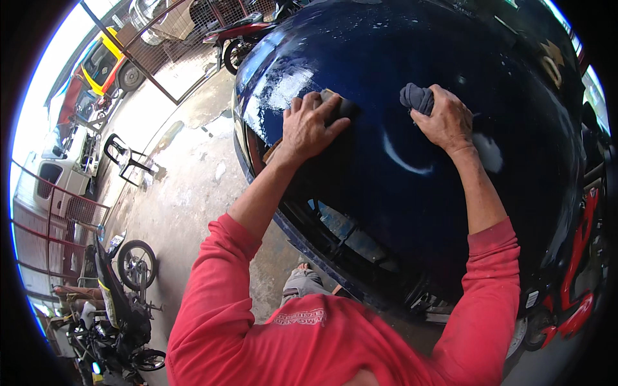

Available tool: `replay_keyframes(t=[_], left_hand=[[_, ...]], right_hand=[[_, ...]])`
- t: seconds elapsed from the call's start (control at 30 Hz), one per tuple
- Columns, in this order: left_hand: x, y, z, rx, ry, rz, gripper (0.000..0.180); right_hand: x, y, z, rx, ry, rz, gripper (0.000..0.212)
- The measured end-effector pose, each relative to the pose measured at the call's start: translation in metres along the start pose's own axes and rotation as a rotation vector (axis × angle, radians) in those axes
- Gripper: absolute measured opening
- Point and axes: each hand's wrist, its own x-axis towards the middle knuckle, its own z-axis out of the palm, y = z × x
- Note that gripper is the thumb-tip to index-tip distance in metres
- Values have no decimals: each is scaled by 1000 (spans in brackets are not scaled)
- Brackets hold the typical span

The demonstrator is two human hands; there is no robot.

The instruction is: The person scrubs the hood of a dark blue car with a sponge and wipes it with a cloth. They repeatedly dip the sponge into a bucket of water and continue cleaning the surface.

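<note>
Under me spreads a glossy dark-blue car panel (380, 58), curved and wet in patches. My left hand (308, 128) presses on its left part, closed over a small dark grey pad (344, 109); the palm hides most of this pad, so its exact kind does not show. Just beyond those fingers lies a whitish wet patch (283, 87). Farther right, my right hand (447, 121) grips a bunched grey rag (416, 98), which sticks out past the thumb and fingers. The rag is at the panel's surface; whether it touches cannot be told.
An opening with dark parts (347, 231) runs along the car's near edge. A tan object (550, 61) rests on the far right. To the left stand a black chair (125, 157) and a motorcycle (116, 289); a red motorcycle (241, 35) is behind. Red bodywork (579, 257) stands at right.
</note>
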Motion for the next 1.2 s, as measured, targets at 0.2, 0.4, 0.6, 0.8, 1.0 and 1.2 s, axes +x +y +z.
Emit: replay_keyframes(t=[0.2, 0.4, 0.6, 0.8, 1.0, 1.2], left_hand=[[-15, -26, 1, 25, -17, -189, 67], [78, -45, 39, -10, 75, -279, 61], [7, -56, 42, -50, 28, -185, 64], [68, -54, 63, -97, 186, -30, 67], [167, -62, 85, -34, 83, -22, 68], [-41, -53, 16, -102, -24, 148, 68]], right_hand=[[67, -53, -11, 112, 19, -171, 42], [75, 49, -8, -296, -296, 205, 121], [68, 101, 27, -138, -260, 278, 147], [76, 93, 29, -187, -317, 314, 148], [69, 84, 26, -185, -284, 360, 146], [75, 85, 29, -232, -300, 399, 144]])
